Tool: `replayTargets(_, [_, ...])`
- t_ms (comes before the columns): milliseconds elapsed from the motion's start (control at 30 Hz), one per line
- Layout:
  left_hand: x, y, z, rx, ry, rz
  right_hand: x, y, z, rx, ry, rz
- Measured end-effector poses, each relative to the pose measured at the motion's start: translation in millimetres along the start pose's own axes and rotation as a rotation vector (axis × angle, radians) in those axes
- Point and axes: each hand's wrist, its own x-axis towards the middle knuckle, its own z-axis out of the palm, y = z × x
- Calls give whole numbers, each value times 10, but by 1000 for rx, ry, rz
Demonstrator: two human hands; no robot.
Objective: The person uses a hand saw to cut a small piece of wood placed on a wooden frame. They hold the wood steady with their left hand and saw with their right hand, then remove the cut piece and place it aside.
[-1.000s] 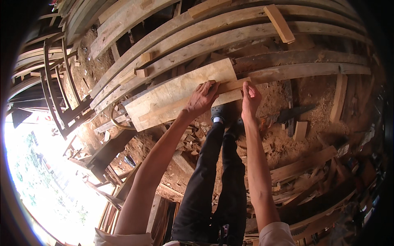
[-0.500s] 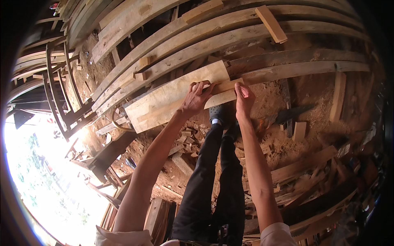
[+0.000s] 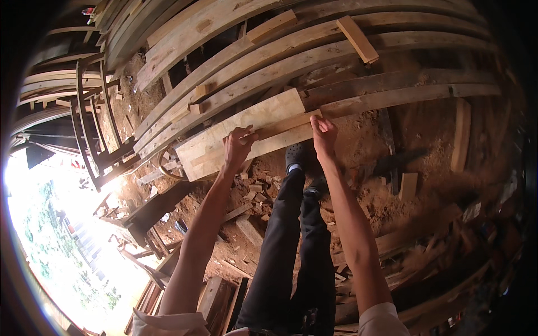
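A wide, pale wooden board (image 3: 273, 110) lies slanted in front of my feet. Along its face runs a narrow wooden strip (image 3: 283, 125), a little darker than the board. My right hand (image 3: 324, 137) pinches the strip's right end between thumb and fingers. Further left, my left hand (image 3: 238, 148) rests at the strip with its fingers curled closed. Whatever those fingers hold, if anything, is too small to make out.
Long timber beams (image 3: 269, 73) lie in rows beyond the board, with a loose block (image 3: 357, 39) across them. At left stands a wooden frame (image 3: 92, 120). Offcuts (image 3: 255, 196) litter the dirt floor near my shoe (image 3: 293, 158). More scrap timber lies at lower right.
My left hand has slid left along the strip, away from my right hand. My right hand stays at the strip's right end. The whole view has shifted slightly.
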Motion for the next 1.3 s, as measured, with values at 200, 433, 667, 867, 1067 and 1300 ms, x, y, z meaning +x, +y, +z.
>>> replayTargets(200, [16, 25, -67, 379, -18, -46, 67, 65, -12, -35, 7, -33])
replayTargets(433, [163, 114, -193, 598, 4, -149, 87, -139, -16, -198, 5, -50])
replayTargets(667, [-182, -533, 10, 20, 186, -238, 248, 35, -110, -642, -33, -131])
replayTargets(867, [-447, -755, 12, -20, 284, 94, 356, 301, -105, -459, 20, -205])
replayTargets(1067, [-422, -603, 7, -116, 266, -96, 254, 190, -152, -497, -8, -56])
replayTargets(1300, [254, 641, -582, -65, 308, 264, 119, 45, -204, -221, -117, -45])
